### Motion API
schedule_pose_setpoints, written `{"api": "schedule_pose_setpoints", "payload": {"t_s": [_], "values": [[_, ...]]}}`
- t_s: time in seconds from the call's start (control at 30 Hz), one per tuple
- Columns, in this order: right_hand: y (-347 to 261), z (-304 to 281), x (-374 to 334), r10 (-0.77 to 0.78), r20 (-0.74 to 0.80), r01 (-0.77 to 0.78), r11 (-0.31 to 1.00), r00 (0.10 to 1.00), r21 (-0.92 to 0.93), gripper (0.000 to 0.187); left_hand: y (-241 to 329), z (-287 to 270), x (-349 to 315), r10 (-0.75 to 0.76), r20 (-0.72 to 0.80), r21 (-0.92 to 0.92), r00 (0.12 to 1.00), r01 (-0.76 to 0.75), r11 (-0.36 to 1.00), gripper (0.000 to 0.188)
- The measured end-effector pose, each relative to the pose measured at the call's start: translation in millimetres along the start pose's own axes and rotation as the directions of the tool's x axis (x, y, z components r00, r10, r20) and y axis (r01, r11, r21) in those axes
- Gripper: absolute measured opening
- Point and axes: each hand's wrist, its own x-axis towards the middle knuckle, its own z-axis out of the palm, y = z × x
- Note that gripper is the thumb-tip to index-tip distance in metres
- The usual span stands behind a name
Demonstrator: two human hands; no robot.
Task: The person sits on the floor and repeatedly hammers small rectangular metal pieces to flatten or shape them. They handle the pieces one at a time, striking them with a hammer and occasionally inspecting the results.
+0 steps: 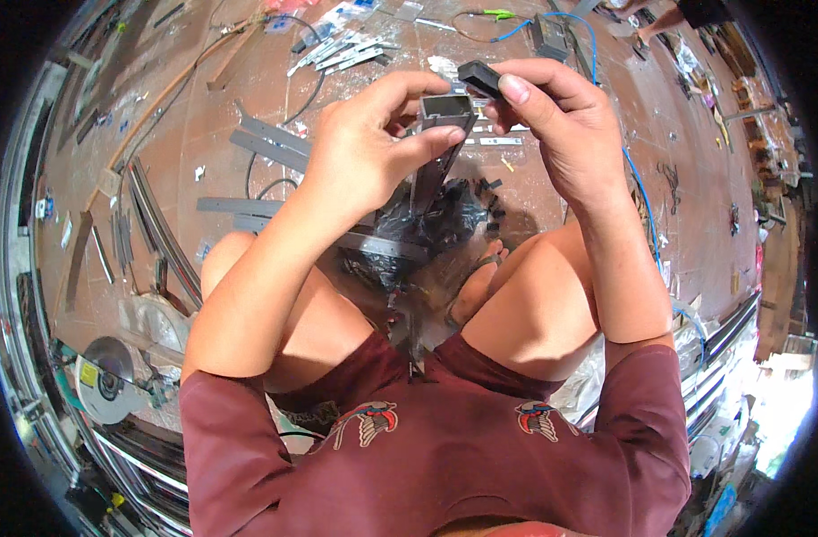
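Observation:
My left hand grips the top end of a dark rectangular hollow metal tube, thumb and fingers around its rim. The open mouth of the tube faces up, and its lower part runs down toward a black plastic bag between my legs. Just above and to the right of that mouth, my right hand pinches a small black end cap between thumb and fingers. The cap is tilted and looks apart from the tube.
Several pale metal strips lie scattered on the brown floor beyond my hands. Flat grey bars rest to the left. A blue cable runs down the right side. A round cutting disc stands at the lower left.

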Motion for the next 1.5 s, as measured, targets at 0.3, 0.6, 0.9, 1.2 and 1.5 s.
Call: {"api": "schedule_pose_setpoints", "payload": {"t_s": [0.3,0.6,0.9,1.2,1.5], "values": [[7,15,-1,-0.148,-0.015,0.141,0.962,0.989,-0.233,0.02,-17,5,-2,0.032,-0.001,-0.084,0.999,-0.032,0.996,0.038],[13,2,4,-0.482,0.266,0.547,0.677,0.835,-0.492,0.016,-22,16,-3,0.063,-0.044,-0.129,0.997,-0.068,0.989,0.038],[-2,-4,-2,-0.405,0.384,0.558,0.619,0.83,-0.552,0.016,-22,18,-6,0.096,-0.044,-0.11,0.994,-0.101,0.989,0.039],[-15,14,-9,-0.4,0.322,0.51,0.585,0.858,-0.631,0.033,-19,18,-8,-0.014,0.049,-0.254,0.999,0.027,0.967,0.035],[3,-5,-9,-0.379,0.367,0.527,0.645,0.849,-0.554,0.019,-28,21,-7,0.02,0.024,-0.164,1.0,-0.016,0.986,0.038]]}}
